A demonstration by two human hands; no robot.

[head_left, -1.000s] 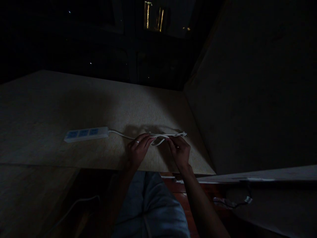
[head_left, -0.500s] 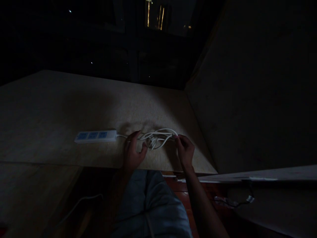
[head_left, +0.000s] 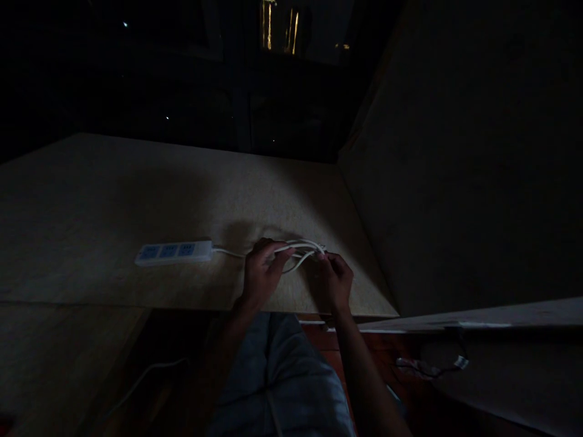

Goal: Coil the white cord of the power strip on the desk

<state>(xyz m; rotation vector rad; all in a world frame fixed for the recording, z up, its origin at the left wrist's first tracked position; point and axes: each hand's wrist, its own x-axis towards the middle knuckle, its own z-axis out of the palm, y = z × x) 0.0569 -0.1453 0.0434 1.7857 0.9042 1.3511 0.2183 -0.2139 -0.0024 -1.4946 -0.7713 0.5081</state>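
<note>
A white power strip (head_left: 174, 254) with blue socket faces lies on the pale tabletop (head_left: 191, 200). Its cord (head_left: 296, 244) runs right and is gathered into a loose bundle of loops between my hands. My left hand (head_left: 264, 271) grips the left part of the bundle, thumb and fingers closed around the strands and covering part of them. At the bundle's right end, my right hand (head_left: 337, 279) pinches the loops between thumb and fingertips. The plug, if it is there, is hidden by my left hand.
A dark window (head_left: 291, 79) with lights in it stands behind the tabletop. A tall panel (head_left: 469, 182) borders it on the right. Below hangs another white cable (head_left: 150, 368), and a dark cable (head_left: 437, 373) lies at lower right over the reddish floor.
My left hand has moved right and closed around the cord bundle; before, its fingers were apart at the bundle's left end. My right hand keeps its pinch, almost in place.
</note>
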